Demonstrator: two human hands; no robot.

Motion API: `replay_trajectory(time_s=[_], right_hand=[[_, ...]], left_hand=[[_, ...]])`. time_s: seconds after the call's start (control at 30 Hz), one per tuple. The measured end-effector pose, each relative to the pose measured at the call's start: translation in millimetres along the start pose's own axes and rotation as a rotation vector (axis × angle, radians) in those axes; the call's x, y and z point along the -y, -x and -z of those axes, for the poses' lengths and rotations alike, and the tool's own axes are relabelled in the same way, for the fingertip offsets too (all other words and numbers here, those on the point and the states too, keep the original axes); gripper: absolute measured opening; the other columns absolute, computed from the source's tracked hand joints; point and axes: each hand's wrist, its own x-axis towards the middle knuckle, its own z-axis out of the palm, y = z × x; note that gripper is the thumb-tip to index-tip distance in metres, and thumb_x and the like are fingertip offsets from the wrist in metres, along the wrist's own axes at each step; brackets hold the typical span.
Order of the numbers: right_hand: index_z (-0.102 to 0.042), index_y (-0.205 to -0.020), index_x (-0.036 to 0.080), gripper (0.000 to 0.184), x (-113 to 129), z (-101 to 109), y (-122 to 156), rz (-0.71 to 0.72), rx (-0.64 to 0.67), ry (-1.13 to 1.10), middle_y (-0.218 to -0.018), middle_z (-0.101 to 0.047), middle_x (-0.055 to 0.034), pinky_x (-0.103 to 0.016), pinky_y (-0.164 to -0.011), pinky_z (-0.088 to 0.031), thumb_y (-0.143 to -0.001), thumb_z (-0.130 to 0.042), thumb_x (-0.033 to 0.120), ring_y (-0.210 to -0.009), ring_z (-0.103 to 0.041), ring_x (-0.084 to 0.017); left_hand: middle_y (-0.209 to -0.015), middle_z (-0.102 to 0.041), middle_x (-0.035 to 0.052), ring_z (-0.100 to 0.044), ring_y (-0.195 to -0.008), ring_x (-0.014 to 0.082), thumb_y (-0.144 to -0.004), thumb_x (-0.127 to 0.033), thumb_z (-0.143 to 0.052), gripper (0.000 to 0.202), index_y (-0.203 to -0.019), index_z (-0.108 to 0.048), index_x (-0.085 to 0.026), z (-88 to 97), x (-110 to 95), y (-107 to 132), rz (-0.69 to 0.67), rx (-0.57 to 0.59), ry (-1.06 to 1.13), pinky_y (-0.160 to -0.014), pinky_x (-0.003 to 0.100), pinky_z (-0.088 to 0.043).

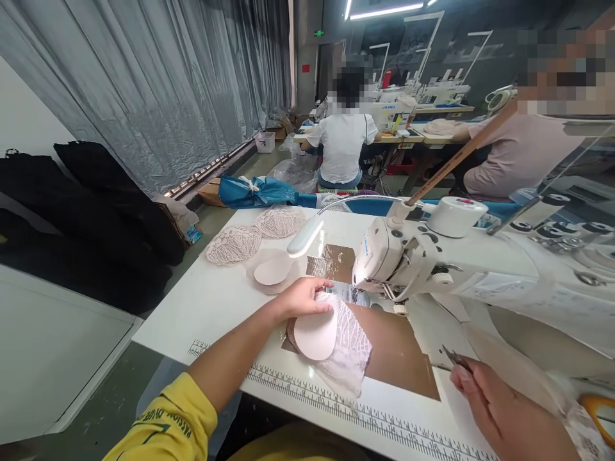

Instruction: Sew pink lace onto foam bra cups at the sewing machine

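My left hand [302, 298] lies closed over the top of a pale pink foam cup [314, 334] that rests on a piece of white lace [350, 346], on the white sewing table [216, 301]. They sit just left of the needle area of a white sewing machine [432, 256]. My right hand [500, 410] is at the lower right, its fingers pinched on small metal snips [454, 358].
More lace pieces [234, 244] and a stack of pink cups [273, 271] lie at the table's far left. A lamp head [304, 239] hangs over them. A ruler strip [336, 403] runs along the front edge. Two people sit at machines behind. Black cloth lies left.
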Motion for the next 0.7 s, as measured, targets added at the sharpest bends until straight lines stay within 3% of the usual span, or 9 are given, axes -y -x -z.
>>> replay_trajectory(time_s=[0.17, 0.23, 0.37, 0.53, 0.7], right_hand=[[-0.059, -0.115, 0.022, 0.04, 43.6, 5.9, -16.4, -0.136, 0.051, -0.346, -0.103, -0.073, -0.0069, -0.033, -0.07, -0.057, -0.093, -0.036, 0.046, -0.091, -0.07, -0.024], [-0.062, -0.118, 0.025, 0.042, 66.0, 9.4, -29.1, -0.113, 0.147, -0.427, -0.113, -0.07, -0.0046, -0.034, -0.079, -0.056, -0.092, -0.038, 0.048, -0.104, -0.066, -0.024], [-0.06, -0.126, 0.027, 0.045, 100.5, 14.4, -58.0, -0.047, 0.196, -0.534, -0.127, -0.063, -0.0028, -0.039, -0.094, -0.05, -0.093, -0.037, 0.047, -0.119, -0.057, -0.025], [-0.063, -0.123, 0.024, 0.042, 113.5, 9.8, -89.1, 0.102, 0.308, -0.639, -0.127, -0.062, -0.0067, -0.044, -0.1, -0.046, -0.091, -0.045, 0.043, -0.117, -0.057, -0.026], [-0.065, -0.116, 0.023, 0.039, 123.3, 7.0, -98.4, 0.023, 0.36, -0.77, -0.117, -0.068, -0.0084, -0.042, -0.092, -0.05, -0.087, -0.051, 0.045, -0.106, -0.063, -0.026]], left_hand=[[-0.079, -0.063, 0.0032, -0.058, -0.069, 0.0135, -0.068, -0.039, -0.075, 0.037, -0.09, -0.066, -0.011, -7.7, -0.5, 3.4, 0.026, 0.062, 0.145, -0.062, 0.022, -0.043], [-0.075, -0.062, 0.0025, -0.057, -0.066, 0.0127, -0.068, -0.043, -0.075, 0.038, -0.087, -0.066, -0.011, -7.0, -1.2, 6.6, 0.042, 0.083, 0.192, -0.06, 0.022, -0.043], [-0.074, -0.063, 0.0027, -0.057, -0.065, 0.012, -0.069, -0.044, -0.077, 0.038, -0.088, -0.069, -0.012, -4.6, -1.8, 12.6, 0.093, 0.164, 0.338, -0.061, 0.023, -0.044], [-0.084, -0.069, 0.0049, -0.062, -0.075, 0.0151, -0.07, -0.042, -0.077, 0.036, -0.093, -0.073, -0.014, -2.8, -2.6, 16.9, 0.043, 0.272, 0.428, -0.071, 0.026, -0.048], [-0.096, -0.07, 0.0086, -0.064, -0.092, 0.0204, -0.072, -0.045, -0.075, 0.041, -0.099, -0.073, -0.013, -5.1, 2.5, 15.7, -0.015, 0.324, 0.425, -0.085, 0.031, -0.048]])
